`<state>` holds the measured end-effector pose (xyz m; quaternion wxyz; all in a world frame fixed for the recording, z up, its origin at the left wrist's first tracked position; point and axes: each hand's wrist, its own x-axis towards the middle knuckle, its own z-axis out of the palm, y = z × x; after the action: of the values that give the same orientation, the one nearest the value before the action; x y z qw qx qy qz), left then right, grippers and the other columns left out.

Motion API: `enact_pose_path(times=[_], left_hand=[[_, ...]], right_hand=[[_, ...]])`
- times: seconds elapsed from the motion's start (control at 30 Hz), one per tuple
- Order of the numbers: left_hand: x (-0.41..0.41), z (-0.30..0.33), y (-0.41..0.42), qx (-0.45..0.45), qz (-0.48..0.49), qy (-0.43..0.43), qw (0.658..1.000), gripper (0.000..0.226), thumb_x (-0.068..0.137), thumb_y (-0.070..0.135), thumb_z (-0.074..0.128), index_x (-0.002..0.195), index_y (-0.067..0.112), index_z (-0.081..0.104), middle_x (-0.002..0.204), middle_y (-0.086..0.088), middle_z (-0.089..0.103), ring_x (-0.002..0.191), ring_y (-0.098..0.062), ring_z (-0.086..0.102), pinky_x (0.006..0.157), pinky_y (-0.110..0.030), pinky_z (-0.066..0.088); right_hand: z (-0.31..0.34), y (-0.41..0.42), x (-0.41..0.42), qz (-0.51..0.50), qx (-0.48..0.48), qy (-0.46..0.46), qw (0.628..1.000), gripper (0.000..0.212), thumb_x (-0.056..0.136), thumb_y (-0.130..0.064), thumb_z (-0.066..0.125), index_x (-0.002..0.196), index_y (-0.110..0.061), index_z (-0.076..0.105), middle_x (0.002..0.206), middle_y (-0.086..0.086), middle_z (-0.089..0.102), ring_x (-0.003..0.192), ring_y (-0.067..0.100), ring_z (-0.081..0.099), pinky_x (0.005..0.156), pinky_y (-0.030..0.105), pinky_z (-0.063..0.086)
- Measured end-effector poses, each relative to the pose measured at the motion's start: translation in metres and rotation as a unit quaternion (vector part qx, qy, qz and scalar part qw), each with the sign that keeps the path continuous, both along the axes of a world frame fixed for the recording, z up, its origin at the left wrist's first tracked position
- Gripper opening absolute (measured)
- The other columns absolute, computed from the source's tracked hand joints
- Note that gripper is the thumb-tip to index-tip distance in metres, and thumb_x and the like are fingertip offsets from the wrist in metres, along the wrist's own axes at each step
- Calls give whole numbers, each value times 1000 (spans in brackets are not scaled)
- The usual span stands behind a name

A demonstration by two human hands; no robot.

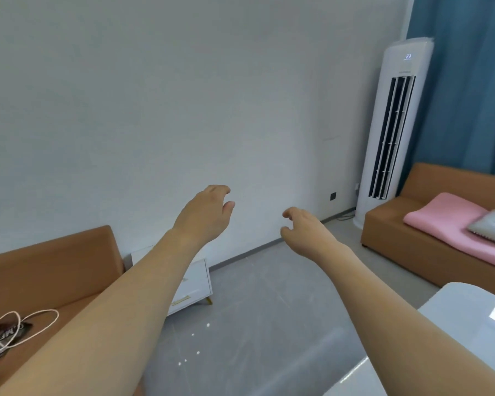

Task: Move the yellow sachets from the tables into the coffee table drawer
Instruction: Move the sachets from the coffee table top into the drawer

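Both my left hand (205, 212) and right hand (303, 228) hang out in the air, fingers loosely curled and holding nothing. No yellow sachets in sight (likely light, crinkly, slippery; I'd pinch one by an edge).

Both forearms bare, no sleeves; hands (203, 215) (306, 230) bare, ungloved.

A home living room: tan leather sofas (429, 224) at three and nine o'clock, tall white standing air conditioner (395, 124), teal curtain (469, 81).
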<state>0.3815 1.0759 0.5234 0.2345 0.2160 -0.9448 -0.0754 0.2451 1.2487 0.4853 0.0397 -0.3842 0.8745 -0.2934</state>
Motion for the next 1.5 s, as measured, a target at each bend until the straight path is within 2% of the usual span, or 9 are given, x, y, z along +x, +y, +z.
enact_pose_path(times=[0.23, 0.57, 0.73, 0.9, 1.03, 1.13, 1.27, 1.4, 1.5], left_hand=[[-14, 16, -180, 21, 2, -3, 1000, 42, 104, 30, 40, 142, 12, 43, 148, -4, 44, 128, -25, 48, 102, -37, 40], [-98, -35, -386, 33, -29, -37, 998, 43, 104, 30, 40, 143, 15, 41, 150, 0, 41, 129, -22, 47, 103, -35, 40], [-128, -30, -517, 28, 15, -61, 998, 44, 103, 31, 41, 144, 14, 41, 150, -1, 41, 130, -22, 47, 104, -35, 39], [-150, -49, -636, 82, 73, -63, 992, 44, 102, 31, 45, 142, 14, 44, 146, -4, 46, 130, -23, 48, 105, -36, 38], [-176, -93, -721, 136, 91, -109, 980, 43, 101, 30, 47, 141, 14, 46, 144, -4, 48, 128, -23, 48, 102, -34, 38], [-202, -135, -787, 175, 86, -139, 971, 44, 100, 30, 49, 140, 14, 46, 143, -4, 49, 126, -21, 49, 99, -31, 39], [-235, -203, -879, 243, 79, -193, 947, 46, 98, 30, 51, 141, 15, 45, 142, -2, 49, 126, -20, 49, 100, -31, 40], [-262, -295, -966, 332, 105, -242, 906, 47, 95, 29, 55, 140, 15, 46, 139, -3, 51, 123, -20, 51, 94, -28, 40], [-277, -389, -1015, 381, 132, -276, 873, 46, 93, 29, 58, 136, 16, 48, 135, -4, 52, 120, -21, 53, 90, -28, 41]], right_hand=[[14, -157, -7, -30, -8, 5, 1000, 47, 98, -22, 43, 145, -15, 38, 145, 4, 43, 123, 22, 49, 93, 31, 42], [-29, -366, -87, -49, -4, -19, 999, 50, 99, -27, 44, 146, -16, 34, 147, 3, 42, 125, 21, 48, 97, 33, 42], [-36, -486, -145, -39, -11, -47, 998, 49, 98, -27, 45, 145, -16, 36, 145, 3, 44, 122, 21, 50, 95, 32, 42], [-64, -602, -173, -18, -15, -93, 995, 47, 98, -27, 45, 143, -16, 38, 143, 2, 45, 123, 20, 49, 98, 33, 42], [-110, -678, -193, -26, 28, -157, 987, 48, 97, -25, 46, 143, -15, 39, 142, 2, 46, 121, 20, 50, 93, 30, 42], [-144, -736, -212, -56, 53, -207, 975, 48, 96, -23, 46, 143, -14, 39, 138, 2, 48, 107, 17, 50, 85, 28, 41], [-194, -825, -234, -124, 65, -293, 946, 46, 95, -21, 48, 140, -10, 42, 104, -3, 54, 94, 15, 52, 85, 30, 45], [-263, -917, -254, -164, 97, -350, 917, 46, 93, -20, 50, 138, -9, 45, 114, 4, 54, 88, 15, 49, 72, 26, 40], [-343, -974, -270, -207, 106, -395, 889, 42, 91, -16, 52, 131, -2, 48, 105, 12, 62, 81, 24, 57, 68, 30, 46]])
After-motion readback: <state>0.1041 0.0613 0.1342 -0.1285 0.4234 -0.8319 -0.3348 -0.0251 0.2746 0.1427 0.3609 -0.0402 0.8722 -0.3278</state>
